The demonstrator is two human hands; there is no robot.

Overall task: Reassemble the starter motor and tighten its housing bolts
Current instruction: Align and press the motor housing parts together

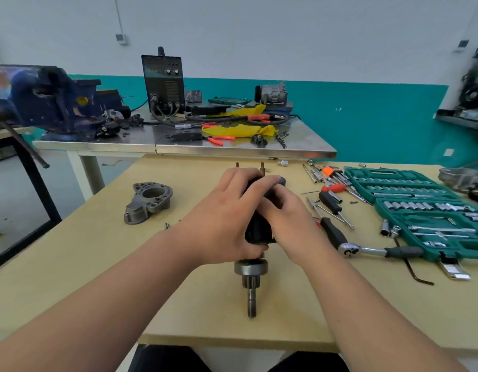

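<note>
The black starter motor body [259, 226] lies lengthwise on the tan table [179, 304], its silver clutch and pinion shaft [251, 280] pointing toward me. My left hand [227, 213] grips the body from the left, fingers curled over its top. My right hand [291, 218] holds it from the right, thumb and fingers against the black casing. Two studs [262, 166] stick up at the far end. The grey cast nose housing [149, 201] lies apart on the left. A ratchet wrench [366, 249] lies to the right.
An open green socket set case [425, 210] and loose screwdrivers [332, 202] and sockets crowd the right side. Small bolts [166, 226] lie left of my left wrist. Behind stands a steel bench [179, 146] with a blue vise [52, 103] and a welder [164, 81].
</note>
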